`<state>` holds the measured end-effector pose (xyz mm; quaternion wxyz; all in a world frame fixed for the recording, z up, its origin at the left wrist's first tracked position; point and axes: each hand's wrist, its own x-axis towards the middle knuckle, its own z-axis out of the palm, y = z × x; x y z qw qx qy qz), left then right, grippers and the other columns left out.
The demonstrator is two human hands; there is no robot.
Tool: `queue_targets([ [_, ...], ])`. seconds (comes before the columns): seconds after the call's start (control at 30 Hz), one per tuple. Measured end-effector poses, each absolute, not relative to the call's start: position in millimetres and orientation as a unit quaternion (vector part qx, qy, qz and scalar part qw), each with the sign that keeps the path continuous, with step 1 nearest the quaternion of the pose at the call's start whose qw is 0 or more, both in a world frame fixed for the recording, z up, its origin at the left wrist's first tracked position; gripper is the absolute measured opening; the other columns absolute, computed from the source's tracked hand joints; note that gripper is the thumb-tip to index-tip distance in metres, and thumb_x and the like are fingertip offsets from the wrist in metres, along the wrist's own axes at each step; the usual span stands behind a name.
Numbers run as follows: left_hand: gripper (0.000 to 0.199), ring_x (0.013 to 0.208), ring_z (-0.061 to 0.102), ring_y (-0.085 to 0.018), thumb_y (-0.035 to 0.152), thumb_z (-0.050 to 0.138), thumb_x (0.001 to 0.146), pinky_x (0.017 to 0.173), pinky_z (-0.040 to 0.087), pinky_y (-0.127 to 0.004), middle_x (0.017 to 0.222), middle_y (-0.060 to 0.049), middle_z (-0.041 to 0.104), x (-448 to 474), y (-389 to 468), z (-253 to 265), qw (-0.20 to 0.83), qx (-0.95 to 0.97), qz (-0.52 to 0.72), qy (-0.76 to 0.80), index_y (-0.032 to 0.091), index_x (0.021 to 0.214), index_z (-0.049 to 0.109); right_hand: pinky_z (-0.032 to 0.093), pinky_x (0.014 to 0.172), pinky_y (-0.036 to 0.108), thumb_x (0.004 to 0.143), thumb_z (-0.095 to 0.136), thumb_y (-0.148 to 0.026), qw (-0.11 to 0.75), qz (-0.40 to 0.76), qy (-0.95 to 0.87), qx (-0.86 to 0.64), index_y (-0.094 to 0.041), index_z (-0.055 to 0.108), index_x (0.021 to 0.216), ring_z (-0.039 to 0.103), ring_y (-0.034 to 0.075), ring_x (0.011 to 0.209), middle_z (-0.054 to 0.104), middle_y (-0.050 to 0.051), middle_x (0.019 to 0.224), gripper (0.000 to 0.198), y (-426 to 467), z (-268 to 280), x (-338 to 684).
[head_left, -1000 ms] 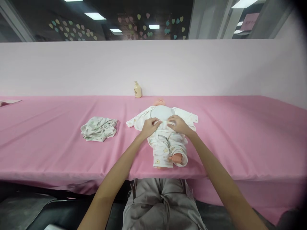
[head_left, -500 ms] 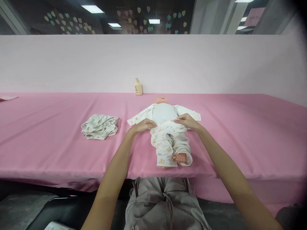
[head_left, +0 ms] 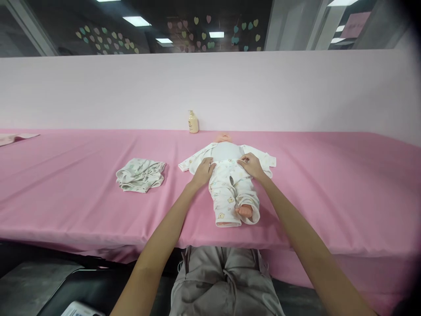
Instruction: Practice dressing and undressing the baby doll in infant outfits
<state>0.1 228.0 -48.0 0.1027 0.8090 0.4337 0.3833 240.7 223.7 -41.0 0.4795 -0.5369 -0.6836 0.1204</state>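
Note:
A baby doll (head_left: 226, 151) lies on its back, feet toward me, in a white long-sleeved top (head_left: 199, 159) spread at both sides. White printed baby pants (head_left: 226, 188) cover its legs up to the belly. My left hand (head_left: 204, 172) is closed at the waistband's left side, the cloth between thumb and fingers. At the waistband's right, my right hand (head_left: 250, 166) pinches the cloth. One doll foot (head_left: 245, 211) sticks out of the right pant leg; the other foot is mostly hidden inside the left leg.
A folded patterned garment (head_left: 140, 175) lies left of the doll on the pink table cover (head_left: 82, 210). By the white back wall stands a cream pump bottle (head_left: 193, 122). Pink cloth (head_left: 16, 138) lies at the far left. A black chair (head_left: 85, 289) is below the table's edge.
Both hands have moved up toward the doll's chest, and the waistband has risen with them over its belly. The left hand has turned more upright. The camera view has shifted slightly.

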Motion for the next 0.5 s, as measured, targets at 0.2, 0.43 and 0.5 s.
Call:
queue_targets([
  [0.2,0.016,0.072,0.055,-0.021,0.033,0.036,0.093,0.071,0.038,-0.031,0.074,-0.003,0.056,14.5,237.0,-49.8,0.123,0.744,0.416,0.508,0.021,0.087,0.044,0.039,0.075,0.034,0.081,0.051,-0.038,0.454,0.108,-0.646,-0.604,-0.02,0.052,0.076,0.055,0.021,0.076,0.061,0.006,0.08,0.019,232.1,-48.9,238.5],
  [0.43,0.02,0.07,0.051,-0.02,0.034,0.04,0.091,0.067,0.034,-0.03,0.07,-0.002,0.054,25.1,252.3,-59.2,0.183,0.666,0.455,0.562,0.021,0.075,0.043,0.04,0.08,0.033,0.073,0.061,-0.04,0.529,0.147,-0.541,-0.637,-0.021,0.053,0.068,0.057,0.021,0.081,0.064,0.005,0.079,0.021,243.0,-56.8,233.9],
  [0.5,0.029,0.07,0.052,-0.02,0.039,0.042,0.089,0.067,0.035,-0.03,0.065,-0.003,0.053,26.4,254.4,-62.6,0.216,0.65,0.453,0.571,0.021,0.067,0.043,0.042,0.079,0.033,0.069,0.065,-0.044,0.531,0.194,-0.514,-0.645,-0.021,0.054,0.063,0.058,0.022,0.081,0.063,0.005,0.074,0.027,244.5,-61.6,236.8],
])
